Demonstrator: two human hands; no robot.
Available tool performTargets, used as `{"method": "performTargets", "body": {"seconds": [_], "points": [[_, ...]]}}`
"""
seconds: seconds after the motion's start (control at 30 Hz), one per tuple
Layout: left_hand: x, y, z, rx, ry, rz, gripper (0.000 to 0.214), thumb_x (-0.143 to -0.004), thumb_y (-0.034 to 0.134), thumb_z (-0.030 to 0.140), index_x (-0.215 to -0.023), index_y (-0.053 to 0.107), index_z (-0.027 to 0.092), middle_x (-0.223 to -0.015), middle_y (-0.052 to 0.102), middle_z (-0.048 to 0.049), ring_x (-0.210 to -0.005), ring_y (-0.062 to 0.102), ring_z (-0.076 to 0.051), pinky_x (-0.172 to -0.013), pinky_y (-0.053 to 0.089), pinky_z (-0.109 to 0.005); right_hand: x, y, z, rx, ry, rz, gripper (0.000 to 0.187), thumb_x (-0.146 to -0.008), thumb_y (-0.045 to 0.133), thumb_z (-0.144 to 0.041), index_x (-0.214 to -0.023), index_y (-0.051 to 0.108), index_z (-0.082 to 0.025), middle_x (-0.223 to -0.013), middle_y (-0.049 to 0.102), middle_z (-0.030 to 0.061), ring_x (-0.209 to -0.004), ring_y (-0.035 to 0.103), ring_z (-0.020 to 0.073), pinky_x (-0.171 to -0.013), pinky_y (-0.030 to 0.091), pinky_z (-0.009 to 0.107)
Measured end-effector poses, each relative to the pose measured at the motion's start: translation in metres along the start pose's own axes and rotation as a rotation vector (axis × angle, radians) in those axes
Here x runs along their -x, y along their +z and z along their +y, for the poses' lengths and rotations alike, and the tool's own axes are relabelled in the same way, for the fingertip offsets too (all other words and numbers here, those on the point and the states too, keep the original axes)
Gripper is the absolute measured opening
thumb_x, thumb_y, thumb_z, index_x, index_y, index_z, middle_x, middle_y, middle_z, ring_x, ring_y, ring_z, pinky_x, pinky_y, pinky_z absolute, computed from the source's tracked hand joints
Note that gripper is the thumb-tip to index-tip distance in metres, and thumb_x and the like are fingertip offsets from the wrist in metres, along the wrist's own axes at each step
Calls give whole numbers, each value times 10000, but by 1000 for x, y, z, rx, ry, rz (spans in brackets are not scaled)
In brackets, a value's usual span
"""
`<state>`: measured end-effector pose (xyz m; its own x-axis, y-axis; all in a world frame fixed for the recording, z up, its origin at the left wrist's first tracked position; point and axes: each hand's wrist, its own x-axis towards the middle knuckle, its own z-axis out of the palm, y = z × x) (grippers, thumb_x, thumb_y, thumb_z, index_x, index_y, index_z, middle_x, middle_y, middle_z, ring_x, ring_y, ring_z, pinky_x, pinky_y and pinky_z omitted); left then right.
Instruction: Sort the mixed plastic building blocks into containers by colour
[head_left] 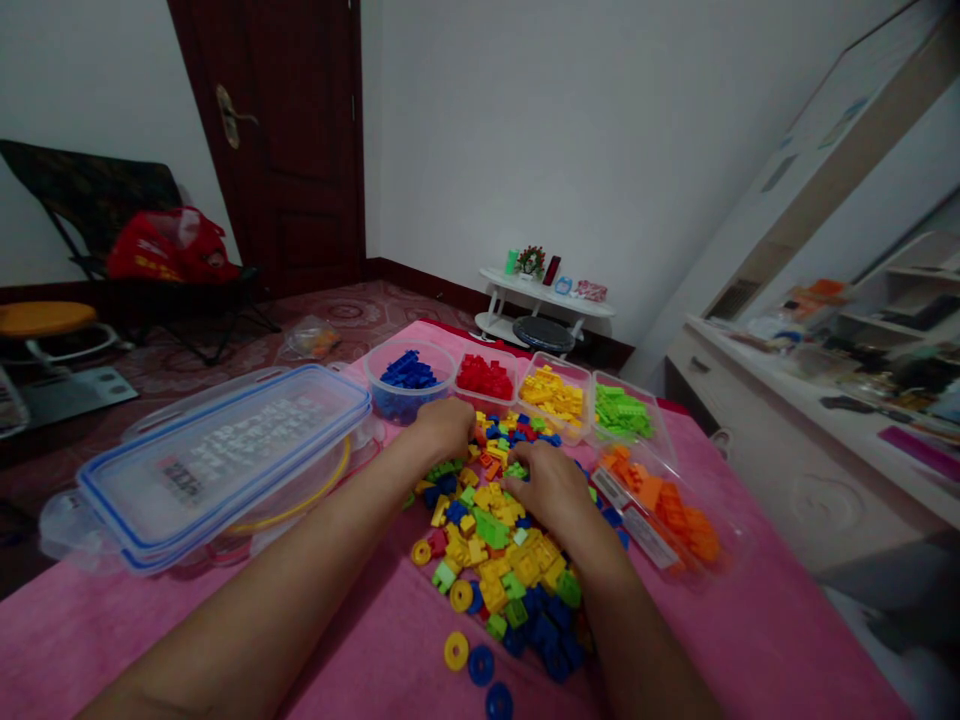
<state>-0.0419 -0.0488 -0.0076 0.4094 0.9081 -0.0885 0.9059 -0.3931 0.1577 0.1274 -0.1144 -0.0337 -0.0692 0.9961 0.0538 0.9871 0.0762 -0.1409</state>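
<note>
Plastic bricks (493, 530) lie beneath both downturned hands (446, 430) (555, 490); whether they grip, I cannot tell

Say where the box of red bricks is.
In the head view, the box of red bricks sits mid-picture, between the tub of blue bricks, left, and the box of yellow bricks, right.

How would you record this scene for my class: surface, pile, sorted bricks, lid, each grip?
Surface: pink cloth
Pile: mixed bricks, loose on the cloth
Blue bricks: round tub
Red bricks: box right of the tub
Yellow bricks: next box rightward
Green bricks: next again
Orange bricks: clear container right of the pile
Lid: blue-rimmed, left of the pile
Left grip: pile's far left side; hold unclear
Right grip: pile's right side; hold unclear
</note>
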Motion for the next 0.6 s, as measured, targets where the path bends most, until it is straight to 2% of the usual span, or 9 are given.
{"method": "performTargets", "body": {"seconds": [0.1, 0.37, 0.5, 0.6], "points": [[2, 5, 8, -44, 19, -14, 259, -628, 692, 278, -870, 725, 191, -954, 698, -126, -895, 651, -284, -733, 520, -340, 1, 2, -3, 35, 0, -18, 305, -716, 672, -375, -996, 634, -259, -997, 622, 49, -927, 588, 222, -707, 357, 283], [1, 10, 11, -31, 43, 21, 245, -649, 651, 203, -869, 714, 115, -915, 692, -172, -908, 652, -301, -751, 518, -345, 6, 6, -9, 116, 38, 44, 199, -754, 580, -251, -941, 626, -199, -966, 640, 89, -912, 611, 240, -685, 374, 294], [-1, 5, 5, 8, 56, -2, 249, -607, 646, 169, -835, 731, 111, -831, 704, -149, -816, 660, -272, -696, 505, -308, 3, 8, -5, 63, 29, 91, 167, -714, 574, -216, -860, 639, -166, -917, 656, 106, -874, 621, 251, -674, 389, 301], [-4, -2, -4, 162, 108, 0, 241, -637, 586, 147, -820, 743, 134, -751, 711, -89, -715, 650, -195, -655, 480, -242, -2, 4, 1, -113, 45, 151, 99, -681, 593, -210, -753, 637, -159, -797, 669, 88, -787, 627, 230, -665, 407, 294]]}}
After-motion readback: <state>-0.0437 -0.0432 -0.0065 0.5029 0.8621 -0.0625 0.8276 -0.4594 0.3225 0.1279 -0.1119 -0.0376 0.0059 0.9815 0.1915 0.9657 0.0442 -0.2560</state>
